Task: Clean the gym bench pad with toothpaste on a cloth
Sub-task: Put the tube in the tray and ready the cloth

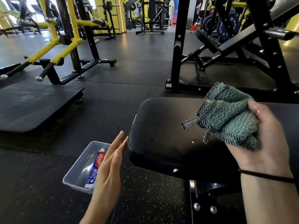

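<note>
The right hand (265,143) gripped the bunched cloth (226,113) above the bench pad (161,126), seemingly ready to wipe, while the left hand (110,167), fingers straight and together, hovered beside the pad's edge, over the toothpaste (95,168) lying in a tray (77,162) on the floor.

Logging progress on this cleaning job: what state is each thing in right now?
cloth: bunched up, gripped in the right hand, above the pad.
bench pad: few white specks, not being wiped.
toothpaste tube: lying in the tray, unheld.
tray: on the floor beside the bench.
left hand: open, fingers straight, by the pad's edge.
</note>
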Tool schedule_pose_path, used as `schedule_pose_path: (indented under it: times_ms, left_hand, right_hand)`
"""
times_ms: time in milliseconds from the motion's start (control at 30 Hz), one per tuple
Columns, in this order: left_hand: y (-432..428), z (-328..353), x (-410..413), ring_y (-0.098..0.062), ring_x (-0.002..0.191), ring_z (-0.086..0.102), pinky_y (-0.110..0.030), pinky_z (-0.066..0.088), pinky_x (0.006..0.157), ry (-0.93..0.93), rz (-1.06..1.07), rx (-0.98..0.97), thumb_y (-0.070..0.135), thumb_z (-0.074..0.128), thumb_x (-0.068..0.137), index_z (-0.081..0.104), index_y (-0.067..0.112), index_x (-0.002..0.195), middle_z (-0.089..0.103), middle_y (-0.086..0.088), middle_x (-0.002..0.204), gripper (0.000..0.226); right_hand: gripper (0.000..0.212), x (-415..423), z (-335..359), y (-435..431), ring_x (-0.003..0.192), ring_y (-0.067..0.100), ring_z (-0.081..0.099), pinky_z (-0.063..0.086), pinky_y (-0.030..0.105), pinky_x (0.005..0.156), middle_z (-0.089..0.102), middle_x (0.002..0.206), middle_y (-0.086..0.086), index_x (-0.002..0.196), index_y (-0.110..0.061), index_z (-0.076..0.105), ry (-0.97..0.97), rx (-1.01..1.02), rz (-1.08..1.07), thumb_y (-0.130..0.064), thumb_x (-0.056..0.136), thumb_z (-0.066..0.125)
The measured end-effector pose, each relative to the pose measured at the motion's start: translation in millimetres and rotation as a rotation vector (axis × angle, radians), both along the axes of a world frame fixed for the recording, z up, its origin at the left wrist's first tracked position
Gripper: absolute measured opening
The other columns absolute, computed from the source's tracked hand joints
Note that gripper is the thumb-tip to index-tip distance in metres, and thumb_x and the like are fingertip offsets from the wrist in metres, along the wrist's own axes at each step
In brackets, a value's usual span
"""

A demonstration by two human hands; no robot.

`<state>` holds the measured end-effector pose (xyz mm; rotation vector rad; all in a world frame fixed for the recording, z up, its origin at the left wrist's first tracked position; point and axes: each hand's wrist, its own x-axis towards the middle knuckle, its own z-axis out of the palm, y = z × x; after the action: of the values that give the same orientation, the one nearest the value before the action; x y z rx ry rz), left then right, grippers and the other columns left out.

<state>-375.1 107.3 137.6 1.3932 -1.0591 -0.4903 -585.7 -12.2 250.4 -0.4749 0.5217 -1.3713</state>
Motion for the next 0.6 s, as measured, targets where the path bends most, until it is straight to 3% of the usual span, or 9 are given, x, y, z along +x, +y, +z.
schedule_pose_path:
  times_ms: [67, 167, 267, 367, 467, 600]
  left_hand:
    - [4, -2, -1, 0.009, 0.133, 0.034, -0.012, 0.031, 0.106, -0.086, 0.047, -0.007, 0.081, 0.03, 0.078, 0.048, 0.061, 0.119, 0.038, 0.036, 0.141, 0.049]
    - [10, -8, -6, 0.006, 0.136, 0.03, -0.039, 0.026, 0.114, -0.252, 0.117, -0.01, 0.066, 0.029, 0.088, 0.041, 0.067, 0.122, 0.033, 0.036, 0.143, 0.036]
    - [16, -15, -12, -0.002, 0.14, 0.028, -0.054, 0.027, 0.112, -0.371, 0.172, -0.042, 0.049, 0.034, 0.093, 0.044, 0.047, 0.135, 0.032, 0.026, 0.149, 0.043]
    - [21, -13, -21, -0.01, 0.142, 0.027, -0.051, 0.028, 0.111, -0.47, 0.162, -0.074, 0.051, 0.035, 0.095, 0.036, 0.035, 0.143, 0.029, 0.017, 0.153, 0.051]
    - [25, -8, -36, -0.02, 0.144, 0.022, -0.039, 0.02, 0.114, -0.653, 0.108, -0.114, 0.047, 0.035, 0.096, 0.039, 0.03, 0.142, 0.025, 0.008, 0.156, 0.049]
    - [26, -9, -49, -0.03, 0.145, 0.018, -0.05, 0.022, 0.111, -0.793, 0.085, -0.148, 0.034, 0.048, 0.088, 0.045, 0.029, 0.136, 0.026, 0.001, 0.156, 0.049]
  right_hand:
    - [0.017, -1, -2, -1, 0.087, 0.017, 0.072, 0.059, 0.037, 0.073, 0.073, 0.096, 0.003, 0.098, -0.017, 0.062, -0.003, -0.002, 0.007, -0.022, 0.094, 0.046]
    - [0.016, -3, -2, -3, 0.09, 0.017, 0.071, 0.058, 0.038, 0.075, 0.072, 0.098, 0.003, 0.1, -0.017, 0.061, -0.017, -0.007, 0.006, -0.022, 0.094, 0.046]
    - [0.013, -5, -4, -4, 0.087, 0.016, 0.072, 0.058, 0.037, 0.075, 0.072, 0.097, 0.001, 0.097, -0.018, 0.06, -0.034, -0.025, 0.01, -0.021, 0.091, 0.049]
    - [0.019, -5, -7, -2, 0.088, 0.017, 0.071, 0.057, 0.039, 0.078, 0.071, 0.1, 0.002, 0.101, -0.018, 0.059, -0.051, -0.035, 0.022, -0.02, 0.083, 0.054]
    - [0.014, -5, -10, 1, 0.086, 0.018, 0.071, 0.057, 0.039, 0.079, 0.071, 0.097, 0.003, 0.097, -0.018, 0.059, -0.038, -0.032, 0.023, -0.021, 0.093, 0.047]
    - [0.015, -7, -10, 6, 0.084, 0.017, 0.072, 0.057, 0.039, 0.079, 0.072, 0.091, 0.002, 0.093, -0.017, 0.06, -0.031, -0.038, 0.014, -0.021, 0.094, 0.046]
